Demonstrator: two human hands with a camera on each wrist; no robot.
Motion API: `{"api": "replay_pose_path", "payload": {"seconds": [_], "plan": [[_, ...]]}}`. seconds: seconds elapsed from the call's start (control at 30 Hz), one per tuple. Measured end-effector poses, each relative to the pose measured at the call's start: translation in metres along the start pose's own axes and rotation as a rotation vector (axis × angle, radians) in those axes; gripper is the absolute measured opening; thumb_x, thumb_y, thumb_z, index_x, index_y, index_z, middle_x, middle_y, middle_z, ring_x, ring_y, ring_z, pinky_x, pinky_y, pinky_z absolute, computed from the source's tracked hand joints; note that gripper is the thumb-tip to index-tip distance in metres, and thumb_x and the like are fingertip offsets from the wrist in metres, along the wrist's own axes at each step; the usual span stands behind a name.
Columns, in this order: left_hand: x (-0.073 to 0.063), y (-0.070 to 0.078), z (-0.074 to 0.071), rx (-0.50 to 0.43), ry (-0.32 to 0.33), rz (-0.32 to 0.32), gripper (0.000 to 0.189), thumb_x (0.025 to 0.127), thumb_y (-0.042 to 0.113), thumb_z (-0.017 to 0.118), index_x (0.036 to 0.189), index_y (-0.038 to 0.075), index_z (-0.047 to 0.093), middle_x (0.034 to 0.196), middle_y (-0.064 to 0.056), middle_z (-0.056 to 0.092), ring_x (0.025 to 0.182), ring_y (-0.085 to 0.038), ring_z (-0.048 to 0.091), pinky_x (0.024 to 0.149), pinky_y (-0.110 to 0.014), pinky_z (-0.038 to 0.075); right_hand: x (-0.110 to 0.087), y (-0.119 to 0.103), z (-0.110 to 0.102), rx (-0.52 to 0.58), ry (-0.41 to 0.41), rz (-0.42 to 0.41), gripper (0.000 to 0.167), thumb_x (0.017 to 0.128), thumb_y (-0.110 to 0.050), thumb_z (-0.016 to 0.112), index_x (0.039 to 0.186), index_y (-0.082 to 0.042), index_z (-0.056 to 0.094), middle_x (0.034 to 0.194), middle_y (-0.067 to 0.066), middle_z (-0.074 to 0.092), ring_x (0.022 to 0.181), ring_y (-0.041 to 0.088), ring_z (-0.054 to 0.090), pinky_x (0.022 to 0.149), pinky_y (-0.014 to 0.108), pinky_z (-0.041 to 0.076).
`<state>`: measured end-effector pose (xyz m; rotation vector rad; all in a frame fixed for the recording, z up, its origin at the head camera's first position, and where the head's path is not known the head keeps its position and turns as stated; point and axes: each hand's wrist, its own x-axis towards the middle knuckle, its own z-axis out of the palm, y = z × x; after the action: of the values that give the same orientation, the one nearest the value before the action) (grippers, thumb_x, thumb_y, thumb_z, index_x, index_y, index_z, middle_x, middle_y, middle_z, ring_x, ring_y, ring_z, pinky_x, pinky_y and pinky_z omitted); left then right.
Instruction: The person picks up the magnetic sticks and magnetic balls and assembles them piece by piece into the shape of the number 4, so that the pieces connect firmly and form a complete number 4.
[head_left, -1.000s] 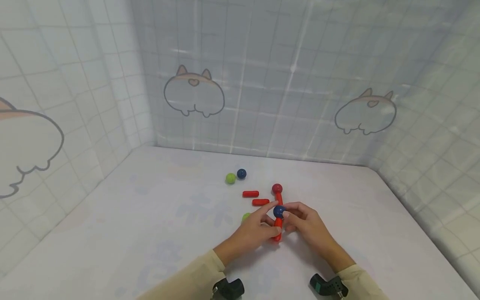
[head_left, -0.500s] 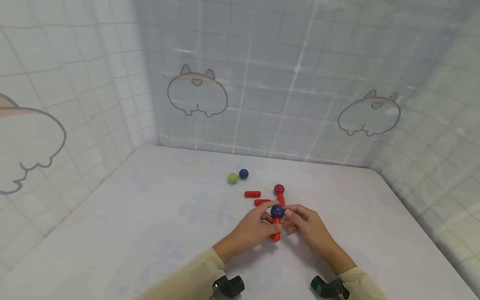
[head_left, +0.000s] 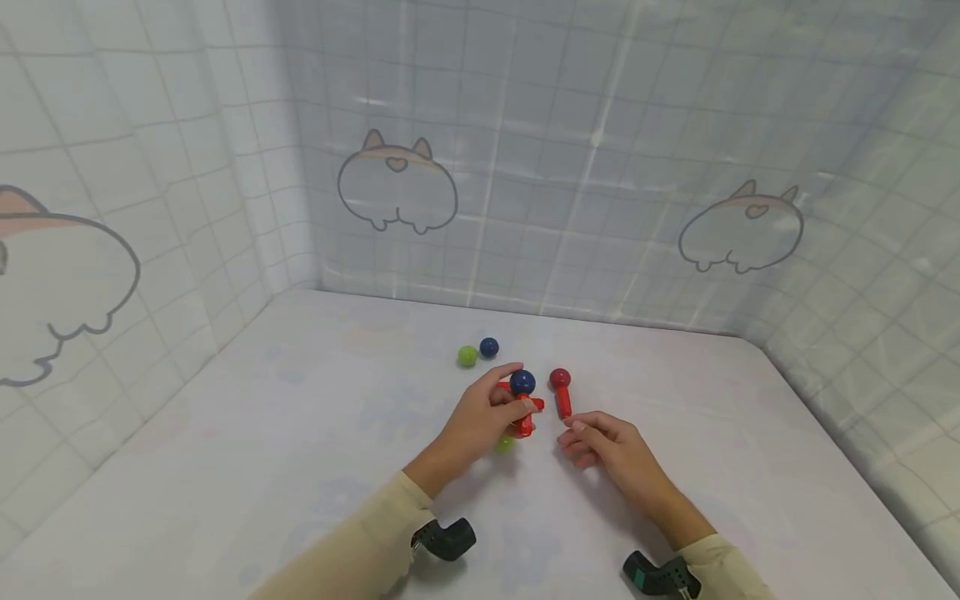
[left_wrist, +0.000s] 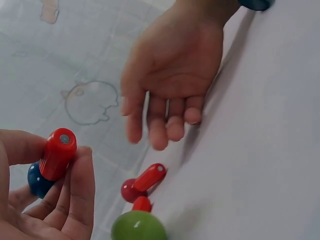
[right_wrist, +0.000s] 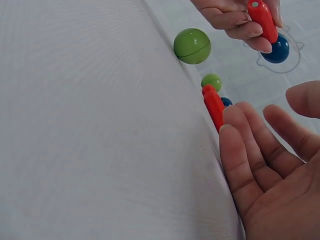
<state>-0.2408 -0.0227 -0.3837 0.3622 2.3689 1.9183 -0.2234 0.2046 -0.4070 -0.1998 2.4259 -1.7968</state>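
My left hand (head_left: 476, 421) pinches a red rod (left_wrist: 57, 156) between thumb and fingers. A blue ball (head_left: 522, 382) is on the rod's far end, and a small grey disc shows in its near end in the left wrist view. My right hand (head_left: 611, 454) holds nothing; its fingers are loosely bent, palm in sight in its wrist view (right_wrist: 280, 185). Just beyond its fingertips lies another red rod (head_left: 563, 402) joined to a red ball (head_left: 559, 379). A green ball (right_wrist: 192, 46) sits below my left hand, partly hidden in the head view.
Farther back on the white tabletop (head_left: 337, 400), a green ball (head_left: 467, 357) and a blue ball (head_left: 489, 347) stand side by side. Loose red rods (head_left: 537, 404) lie partly behind my left hand. A patterned curtain (head_left: 562, 167) bounds the back and sides.
My left hand has carried the red rod with the blue ball left and farther from me. My right hand has come apart from that blue ball and stayed nearly in place.
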Motion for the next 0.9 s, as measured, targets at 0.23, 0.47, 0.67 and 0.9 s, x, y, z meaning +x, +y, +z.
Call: {"api": "replay_pose_path", "payload": {"seconds": [0.23, 0.47, 0.67, 0.9], "plan": [[0.007, 0.000, -0.011, -0.068, 0.016, -0.035, 0.055, 0.096, 0.021, 0.069, 0.147, 0.024, 0.049, 0.096, -0.007, 0.068, 0.083, -0.020, 0.069, 0.080, -0.032, 0.057, 0.002, 0.004, -0.003, -0.037, -0.042, -0.015, 0.035, 0.102, -0.026, 0.060, 0.124, 0.001, 0.064, 0.106, 0.012, 0.071, 0.094, 0.027, 0.069, 0.080, 0.029, 0.057], [0.009, 0.000, -0.020, -0.051, 0.020, -0.045, 0.057, 0.097, 0.021, 0.067, 0.150, 0.023, 0.046, 0.098, -0.006, 0.068, 0.084, -0.020, 0.068, 0.080, -0.032, 0.058, 0.003, 0.003, -0.005, -0.052, -0.086, -0.020, 0.037, 0.101, -0.026, 0.060, 0.126, 0.002, 0.063, 0.107, 0.012, 0.070, 0.095, 0.026, 0.068, 0.081, 0.029, 0.056], [0.007, -0.002, -0.025, -0.024, 0.005, -0.046, 0.060, 0.097, 0.025, 0.067, 0.152, 0.022, 0.044, 0.100, -0.006, 0.067, 0.088, -0.019, 0.067, 0.081, -0.032, 0.057, 0.002, -0.001, -0.005, -0.052, -0.106, -0.039, 0.039, 0.102, -0.024, 0.059, 0.128, 0.005, 0.061, 0.108, 0.014, 0.070, 0.096, 0.027, 0.069, 0.082, 0.031, 0.057], [0.006, -0.010, -0.030, 0.009, 0.008, -0.083, 0.062, 0.097, 0.026, 0.068, 0.154, 0.024, 0.043, 0.101, -0.005, 0.067, 0.088, -0.019, 0.067, 0.081, -0.031, 0.057, 0.004, 0.001, -0.004, -0.066, -0.086, -0.002, 0.036, 0.101, -0.025, 0.060, 0.126, 0.002, 0.063, 0.106, 0.011, 0.071, 0.095, 0.025, 0.069, 0.082, 0.029, 0.057]]}}
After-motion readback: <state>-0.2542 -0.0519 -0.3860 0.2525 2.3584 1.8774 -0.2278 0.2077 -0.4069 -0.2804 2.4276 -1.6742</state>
